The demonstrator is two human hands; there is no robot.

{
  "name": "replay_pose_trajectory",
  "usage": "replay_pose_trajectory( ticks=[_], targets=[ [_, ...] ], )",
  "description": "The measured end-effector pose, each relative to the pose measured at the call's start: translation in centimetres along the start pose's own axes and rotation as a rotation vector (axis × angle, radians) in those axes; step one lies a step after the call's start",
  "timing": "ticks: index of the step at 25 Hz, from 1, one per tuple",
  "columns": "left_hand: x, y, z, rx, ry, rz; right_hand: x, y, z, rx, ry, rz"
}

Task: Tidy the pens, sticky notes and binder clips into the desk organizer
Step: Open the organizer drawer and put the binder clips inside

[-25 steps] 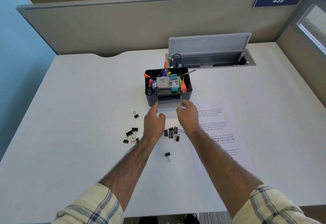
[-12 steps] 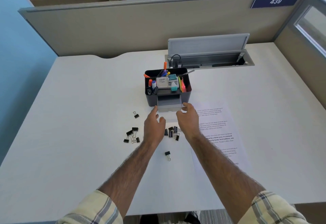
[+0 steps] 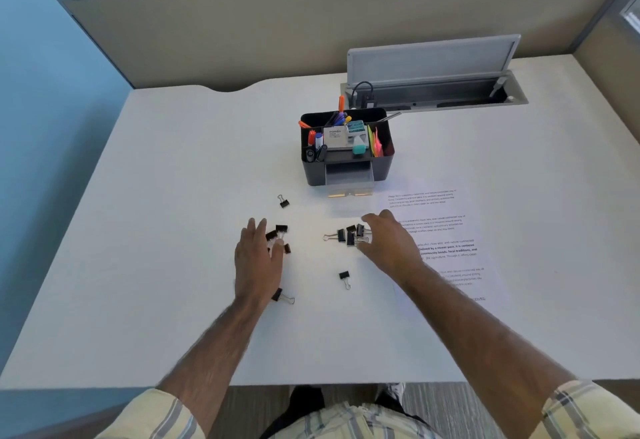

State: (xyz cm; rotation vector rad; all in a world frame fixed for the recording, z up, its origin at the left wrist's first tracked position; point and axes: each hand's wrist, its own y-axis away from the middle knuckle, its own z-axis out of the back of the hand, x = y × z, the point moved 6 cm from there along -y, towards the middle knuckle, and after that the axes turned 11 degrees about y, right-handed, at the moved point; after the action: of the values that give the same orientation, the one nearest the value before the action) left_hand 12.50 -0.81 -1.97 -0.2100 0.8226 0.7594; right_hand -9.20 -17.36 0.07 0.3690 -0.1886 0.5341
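The black desk organizer point(image 3: 384, 165) stands mid-desk holding pens, markers and bright sticky notes, with its small front drawer point(image 3: 349, 182) pulled out. Black binder clips lie scattered in front of it. My left hand point(image 3: 258, 258) is spread flat over a left cluster of clips point(image 3: 278, 232), partly hiding them. My right hand point(image 3: 389, 239) hovers with curled, parted fingers at a right cluster of clips point(image 3: 348, 235). Single clips lie at the upper left point(image 3: 284, 202), lower middle point(image 3: 344, 276) and beside my left wrist point(image 3: 282, 296).
A printed paper sheet point(image 3: 446, 244) lies right of the clips, under my right forearm. An open cable tray with raised lid point(image 3: 433, 89) sits behind the organizer. Partition walls point(image 3: 242, 30) border the white desk point(image 3: 173, 196) at back and right.
Both hands have left the drawer front and drawn back toward me, the left out over the left clips, the right onto the right clips. The drawer stays pulled out.
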Motion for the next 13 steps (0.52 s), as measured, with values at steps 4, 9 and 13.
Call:
replay_pose_trajectory(
  ticks=[4, 9, 13],
  targets=[
    [2.2, 1.1, -1.5, 0.126, -0.189, 0.013, 1.0, -0.3, -1.1, 0.014, 0.076, -0.019],
    [0.6, 1.0, -3.5, 0.21, -0.26, -0.032, 1.9, -0.5, -1.6, 0.015, 0.083, 0.001],
    [-0.6, 0.3, -4.7, 0.296, -0.223, -0.105, 1.9, -0.6, -1.5, 0.02, 0.048, 0.011]
  ],
)
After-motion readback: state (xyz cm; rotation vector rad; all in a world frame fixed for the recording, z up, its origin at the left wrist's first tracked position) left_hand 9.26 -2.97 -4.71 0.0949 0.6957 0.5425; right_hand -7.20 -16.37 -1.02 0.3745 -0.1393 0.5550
